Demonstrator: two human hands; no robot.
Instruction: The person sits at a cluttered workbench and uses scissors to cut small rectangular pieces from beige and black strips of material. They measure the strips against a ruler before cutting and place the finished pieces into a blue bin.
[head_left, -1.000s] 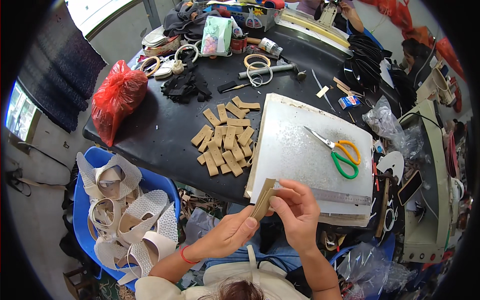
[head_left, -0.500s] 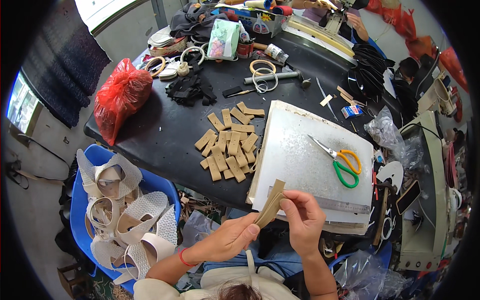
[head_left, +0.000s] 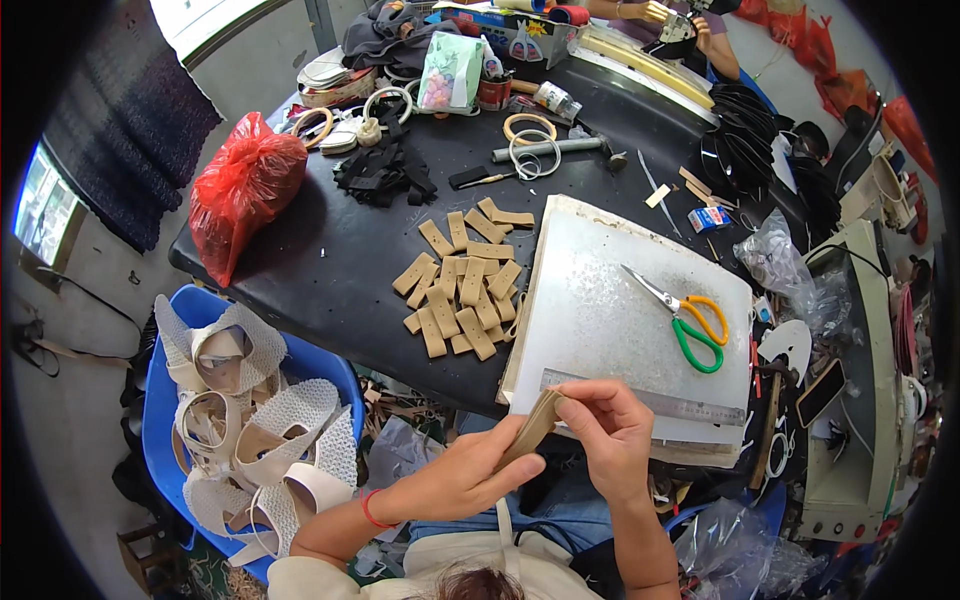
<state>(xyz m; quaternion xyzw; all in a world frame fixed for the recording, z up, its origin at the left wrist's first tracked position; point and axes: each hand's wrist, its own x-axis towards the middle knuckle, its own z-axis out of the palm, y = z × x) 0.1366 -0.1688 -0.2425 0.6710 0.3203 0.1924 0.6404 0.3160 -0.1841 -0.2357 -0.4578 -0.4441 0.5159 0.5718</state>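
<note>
A small stack of tan strips is gripped by my left hand, its thumb along the near side. At the stack's upper end, the thumb and fingers of my right hand pinch the strips. Both hands are above the near edge of a white cutting board. A metal ruler lies on the board just beyond my right hand. Farther up the board rest scissors with one orange and one green handle. Left of the board is a loose pile of short tan strips with small holes.
A blue tub of cream woven shoe uppers stands at the left. On the black table are a red plastic bag, black straps, a hammer and rings. Another person's hand shows at the far side.
The upper end of the strips has come down to my right fingertips, and the strips look more gathered. My left thumb has shifted right.
</note>
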